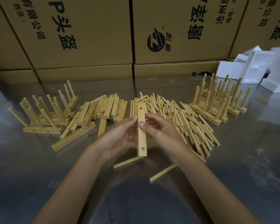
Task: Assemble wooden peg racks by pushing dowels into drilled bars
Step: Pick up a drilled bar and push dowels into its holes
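Note:
A pale wooden drilled bar [142, 136] stands nearly upright in mid-air above the metal table [233, 167], a hole showing near each end. My left hand [120, 136] holds it from the left, fingers behind it. My right hand [158, 128] pinches its middle, thumb on the front face. A heap of loose dowels [184, 120] lies right behind my right hand. A pile of bare drilled bars [103, 109] lies at centre left. No dowel is in the held bar.
Finished peg racks stand at the left [45, 113] and at the right [220, 101]. Loose bars lie under my wrists [126, 162] [163, 172]. Cardboard cartons [87, 33] wall off the back. White foam blocks [259, 67] sit at the back right.

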`<state>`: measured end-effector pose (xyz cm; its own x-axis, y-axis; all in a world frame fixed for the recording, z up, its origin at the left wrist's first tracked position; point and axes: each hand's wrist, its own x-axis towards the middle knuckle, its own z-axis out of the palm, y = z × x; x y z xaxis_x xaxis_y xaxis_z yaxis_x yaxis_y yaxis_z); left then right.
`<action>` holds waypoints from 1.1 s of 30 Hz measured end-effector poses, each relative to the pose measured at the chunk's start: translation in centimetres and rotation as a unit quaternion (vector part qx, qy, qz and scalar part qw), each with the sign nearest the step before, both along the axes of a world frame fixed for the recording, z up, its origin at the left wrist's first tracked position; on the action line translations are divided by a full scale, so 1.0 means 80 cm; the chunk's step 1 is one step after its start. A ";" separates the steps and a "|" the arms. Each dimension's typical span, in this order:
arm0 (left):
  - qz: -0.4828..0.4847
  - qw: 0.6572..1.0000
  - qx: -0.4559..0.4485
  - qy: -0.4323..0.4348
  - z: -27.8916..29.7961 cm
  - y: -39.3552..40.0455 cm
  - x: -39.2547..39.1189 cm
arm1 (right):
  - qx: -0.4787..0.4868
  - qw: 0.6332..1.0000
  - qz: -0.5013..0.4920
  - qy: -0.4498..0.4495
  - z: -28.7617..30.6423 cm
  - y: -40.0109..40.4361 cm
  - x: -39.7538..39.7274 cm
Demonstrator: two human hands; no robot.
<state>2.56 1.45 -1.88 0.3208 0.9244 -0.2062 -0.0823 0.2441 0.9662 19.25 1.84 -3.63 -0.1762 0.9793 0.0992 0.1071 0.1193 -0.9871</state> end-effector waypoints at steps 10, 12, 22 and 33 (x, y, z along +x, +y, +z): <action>0.136 0.987 0.033 -0.081 -0.009 0.006 -0.039 | 0.059 0.957 0.169 -0.228 0.006 -0.007 0.012; 0.144 0.983 0.024 -0.114 -0.012 0.007 -0.047 | 0.050 0.904 0.278 -0.319 0.004 -0.015 0.007; 0.115 0.990 0.032 -0.078 -0.016 0.004 -0.048 | 0.123 0.974 0.009 -0.190 0.002 -0.011 0.010; 0.069 0.994 0.086 -0.007 -0.015 -0.004 -0.027 | 0.320 0.909 -0.077 -0.255 0.003 -0.015 0.006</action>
<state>0.43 1.15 -3.11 0.1895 0.9812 -0.0370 -0.1172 0.0601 0.9913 19.71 0.62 -3.39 -0.2244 0.7665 0.6017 0.5963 0.5964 -0.5374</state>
